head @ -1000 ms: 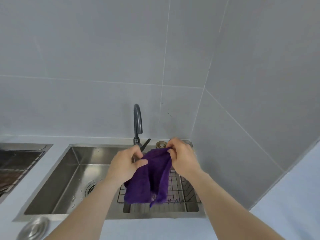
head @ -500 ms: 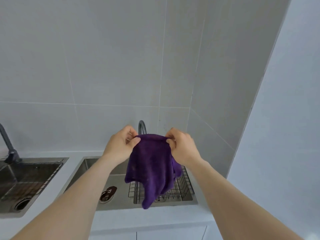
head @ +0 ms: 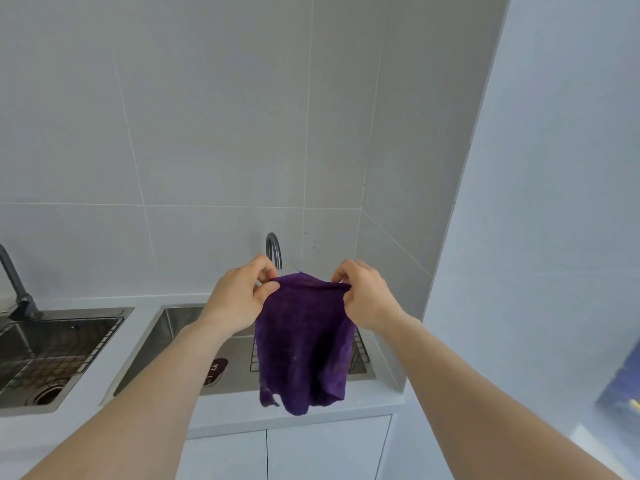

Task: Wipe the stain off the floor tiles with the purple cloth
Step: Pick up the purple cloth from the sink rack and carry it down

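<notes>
The purple cloth (head: 304, 344) hangs in the air in front of me, above the front edge of the right sink. My left hand (head: 240, 296) pinches its top left corner. My right hand (head: 363, 294) pinches its top right corner. The cloth is stretched between both hands and droops down in folds. No floor tiles or stain are in view.
A steel sink (head: 180, 337) with a wire rack (head: 358, 351) and a dark curved tap (head: 273, 249) lies behind the cloth. A second sink (head: 52, 355) with its own tap (head: 15, 285) is at the left. White cabinet doors (head: 311, 448) stand below the counter; a wall (head: 536, 237) rises at the right.
Both hands lifted the cloth out of the sink and spread it wider between them. The view pulled back from the counter, so the left sink and cabinet doors came into sight.
</notes>
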The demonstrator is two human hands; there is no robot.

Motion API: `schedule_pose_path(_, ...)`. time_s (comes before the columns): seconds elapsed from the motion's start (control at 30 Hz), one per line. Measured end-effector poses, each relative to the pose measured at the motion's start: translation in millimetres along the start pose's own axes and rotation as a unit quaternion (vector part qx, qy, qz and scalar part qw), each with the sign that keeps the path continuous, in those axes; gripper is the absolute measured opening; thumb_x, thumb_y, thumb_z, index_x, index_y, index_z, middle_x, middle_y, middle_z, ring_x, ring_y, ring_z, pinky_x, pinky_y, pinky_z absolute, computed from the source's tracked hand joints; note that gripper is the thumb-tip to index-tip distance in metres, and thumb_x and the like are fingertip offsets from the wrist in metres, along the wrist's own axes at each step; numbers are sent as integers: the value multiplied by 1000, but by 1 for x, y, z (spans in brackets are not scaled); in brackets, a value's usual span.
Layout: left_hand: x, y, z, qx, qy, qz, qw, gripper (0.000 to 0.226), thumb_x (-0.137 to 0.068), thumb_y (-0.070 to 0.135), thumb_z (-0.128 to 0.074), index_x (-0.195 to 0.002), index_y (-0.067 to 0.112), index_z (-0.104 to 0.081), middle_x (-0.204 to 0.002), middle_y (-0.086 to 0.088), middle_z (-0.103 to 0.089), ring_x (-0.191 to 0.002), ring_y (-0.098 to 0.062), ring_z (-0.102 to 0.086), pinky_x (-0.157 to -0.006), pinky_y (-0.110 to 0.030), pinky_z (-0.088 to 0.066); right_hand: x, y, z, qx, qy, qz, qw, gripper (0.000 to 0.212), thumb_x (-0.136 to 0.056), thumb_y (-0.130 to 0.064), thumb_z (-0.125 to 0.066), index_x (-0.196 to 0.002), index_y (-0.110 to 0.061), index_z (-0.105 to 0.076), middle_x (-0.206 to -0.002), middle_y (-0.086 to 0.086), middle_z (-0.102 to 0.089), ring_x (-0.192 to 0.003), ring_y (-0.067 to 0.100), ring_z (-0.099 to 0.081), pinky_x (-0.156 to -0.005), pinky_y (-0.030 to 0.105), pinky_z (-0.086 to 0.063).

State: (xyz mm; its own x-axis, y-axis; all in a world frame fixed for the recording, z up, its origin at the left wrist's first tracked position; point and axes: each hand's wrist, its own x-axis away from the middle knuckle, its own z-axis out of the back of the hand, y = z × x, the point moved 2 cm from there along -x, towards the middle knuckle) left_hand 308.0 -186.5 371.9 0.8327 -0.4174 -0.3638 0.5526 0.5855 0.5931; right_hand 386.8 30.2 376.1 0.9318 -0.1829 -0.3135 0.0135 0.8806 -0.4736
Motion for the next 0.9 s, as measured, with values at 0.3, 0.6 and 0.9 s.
schedule_pose_path(0.3, 34, 44, -23, 4, 15, -2, 1000, 11, -98, 23, -65, -92, 29, -58, -84, 10, -68, -73, -16, -64, -73, -36, -48, 46, 36, 20, -4, 17, -15, 1000, 41, -86, 10, -41, -106, -12, -69, -107, 4, -53, -96, 29, -56, -81, 32, -44)
schedule_pose_path(0.6, 106, 68, -77, -32, -14, 35, 999, 12, -96, 26, -68, -91, 30, -58, -81, 15, -66, -74, -10, -64, -76, -37, -48, 125, 90, 7, -22, 9, -49, 998, 41, -90, 3, -39, -101, -22, -70, -104, 9, -71, -95, 35, -61, -78, 37, -48)
schedule_pose_path(0.9, 214, 24, -166, -16, -105, 119, 987, 12, -97, 26, -66, -92, 32, -56, -87, 15, -66, -73, -18, -66, -74, -40, -53, 233, 147, -76, -39, -88, -109, 989, 42, -96, -1, -40, -112, -23, -72, -113, 9, -70, -103, 35, -63, -88, 43, -54)
